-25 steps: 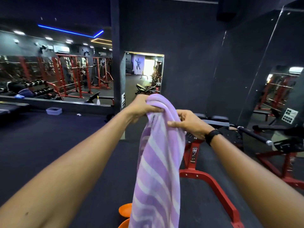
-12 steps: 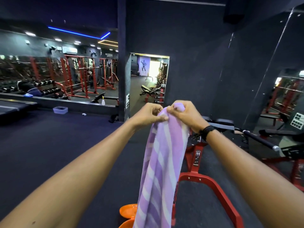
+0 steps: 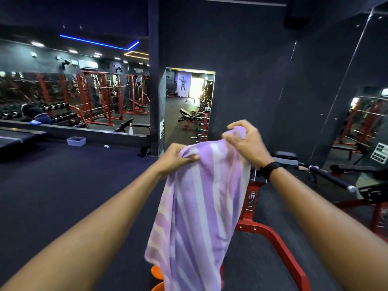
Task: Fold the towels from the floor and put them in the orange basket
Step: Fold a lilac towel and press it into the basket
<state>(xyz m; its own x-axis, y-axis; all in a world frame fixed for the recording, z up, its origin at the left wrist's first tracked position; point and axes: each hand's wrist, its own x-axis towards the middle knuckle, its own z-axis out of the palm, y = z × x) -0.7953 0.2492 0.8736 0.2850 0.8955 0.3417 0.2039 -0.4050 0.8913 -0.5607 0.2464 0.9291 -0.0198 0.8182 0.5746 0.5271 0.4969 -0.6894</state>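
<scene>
Towel: the purple-and-white striped towel [image 3: 199, 206] hung at arm's length in the centre of the frame, its top edge held up and the rest draping to the bottom edge.
Left hand: the left hand [image 3: 178, 158], just left of centre, pinched one part of the top edge, thumb pressed against curled fingers.
Right hand: the right hand [image 3: 247, 143], slightly higher and to the right, gripped the other part of that edge with fingers curled round a bunch of cloth.
Change: half a second earlier the two hands were touching at one bunched point; they had since drawn apart, so the top edge was stretched between them and the cloth had widened.
Meaning: I judged this as opening the towel out flat, the start of a fold, with nothing folded yet.
Basket: orange plastic [image 3: 156, 274], probably the basket, peeked out at the bottom centre behind the towel's lower part; the towel was not in it.
Nearby: a red bench frame [image 3: 273, 238] stood on the dark floor lower right.
</scene>
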